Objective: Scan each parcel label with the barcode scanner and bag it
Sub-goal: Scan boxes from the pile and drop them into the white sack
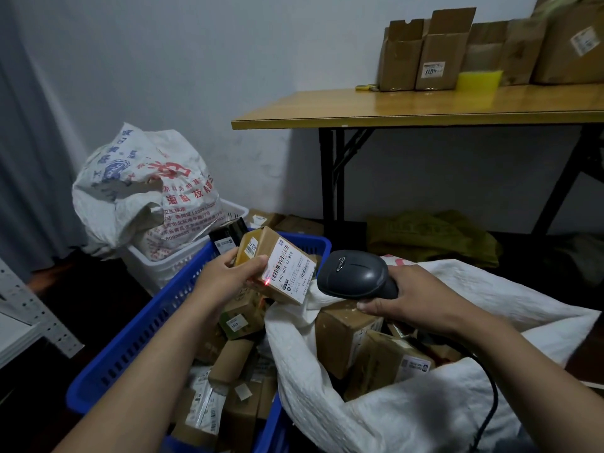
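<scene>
My left hand (228, 276) grips a small brown cardboard parcel (277, 266) above the blue basket (130, 341), white label facing the scanner. A red light dot shows at the label's lower left corner. My right hand (411, 295) holds the dark grey barcode scanner (356, 276), its head pointing left at the parcel; its black cable runs down to the right. Below the scanner, the open white woven bag (376, 413) holds several brown parcels (376, 351). More parcels fill the blue basket.
A white basket (176, 259) with a stuffed printed sack (143, 191) stands behind the blue one. A wooden folding table (425, 106) at the right carries cardboard boxes (434, 53). Yellow-green sacks (431, 233) lie under it. A white shelf (19, 322) is at the left edge.
</scene>
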